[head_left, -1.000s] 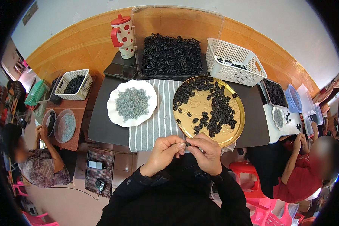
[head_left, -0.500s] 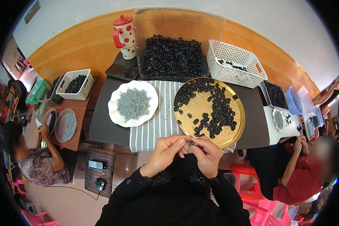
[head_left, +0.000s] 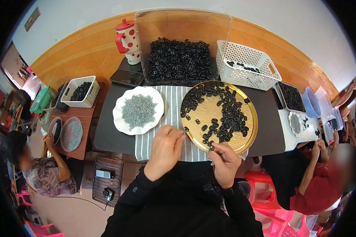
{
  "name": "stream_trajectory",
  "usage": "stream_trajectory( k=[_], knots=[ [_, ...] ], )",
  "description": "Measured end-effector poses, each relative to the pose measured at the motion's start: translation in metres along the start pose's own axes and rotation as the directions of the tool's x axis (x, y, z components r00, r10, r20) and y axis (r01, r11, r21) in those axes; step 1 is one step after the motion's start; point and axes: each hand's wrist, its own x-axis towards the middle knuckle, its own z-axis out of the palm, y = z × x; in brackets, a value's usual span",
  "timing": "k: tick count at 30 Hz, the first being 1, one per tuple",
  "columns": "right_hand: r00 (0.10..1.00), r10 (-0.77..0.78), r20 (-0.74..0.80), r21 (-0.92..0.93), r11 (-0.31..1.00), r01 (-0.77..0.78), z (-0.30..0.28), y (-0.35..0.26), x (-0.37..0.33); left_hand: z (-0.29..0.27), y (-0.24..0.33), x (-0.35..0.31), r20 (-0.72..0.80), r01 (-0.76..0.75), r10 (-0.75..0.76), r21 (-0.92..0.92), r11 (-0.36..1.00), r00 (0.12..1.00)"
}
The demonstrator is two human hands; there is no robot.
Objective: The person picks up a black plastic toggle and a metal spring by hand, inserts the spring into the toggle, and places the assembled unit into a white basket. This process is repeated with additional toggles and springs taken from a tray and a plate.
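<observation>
My right hand is closed at the near rim of the round gold tray, thumb and fingertips pinching a small black plastic piece. Many like it, oval with two holes, lie scattered on the tray. Over the grey-and-white striped cloth, my left hand hovers with bent fingers, between the tray and a white scalloped plate. That plate carries a heap of small grey screws. The left fingertips are smeared and partly hidden, so whether they hold anything is unclear.
Behind the tray stands a clear box of black pieces, beside a white perforated basket. A red-dotted tumbler and a dark flat device are at the back left. Two people work at either side.
My hands have parted from their joined position before my chest. The left has gone up and left toward the plate; the right has shifted slightly right, holding a black piece by the tray.
</observation>
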Motion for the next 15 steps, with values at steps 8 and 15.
stream_trajectory(
  k=[8,15],
  knots=[
    [0.997,-0.006,-0.078,0.074,0.997,0.011,-0.008,0.001,0.000,0.029,0.032,0.040,0.107,-0.092,0.059,0.332,0.939,0.993],
    [0.993,0.020,-0.115,0.137,0.990,-0.004,-0.022,0.002,-0.002,0.053,0.020,0.048,0.292,-0.165,0.066,0.330,0.929,0.954]
  ],
)
